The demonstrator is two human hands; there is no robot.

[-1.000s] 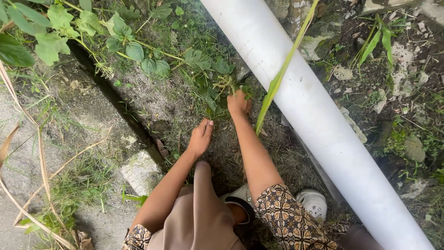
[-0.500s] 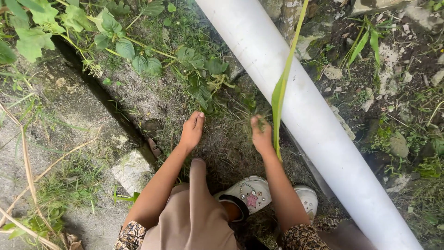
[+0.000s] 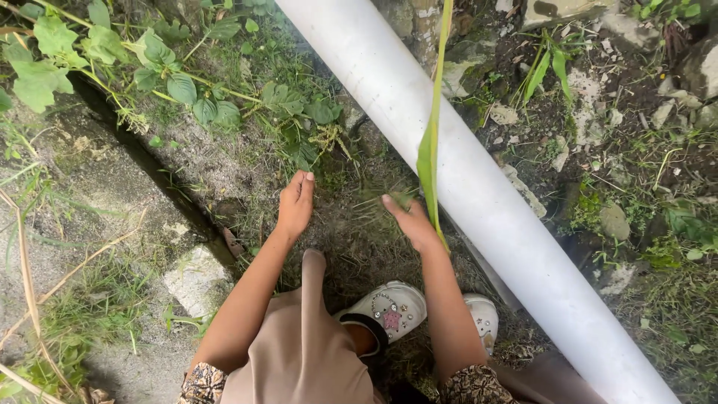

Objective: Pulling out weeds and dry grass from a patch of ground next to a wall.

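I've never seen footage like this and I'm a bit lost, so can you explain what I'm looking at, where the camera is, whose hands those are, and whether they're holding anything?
The picture comes from a camera worn on a person's head, looking straight down, so both arms reaching up from the bottom are that person's own. There is no machine here. The person is crouched on bare, weedy ground: you see their knee and a white clog. The left hand rests open, palm down, on the soil near leafy weeds. The right hand reaches with fingers open toward thin grass beside a big white pipe that runs diagonally across the view. A long green leaf blade hangs in front of the pipe. Neither hand clearly holds anything.
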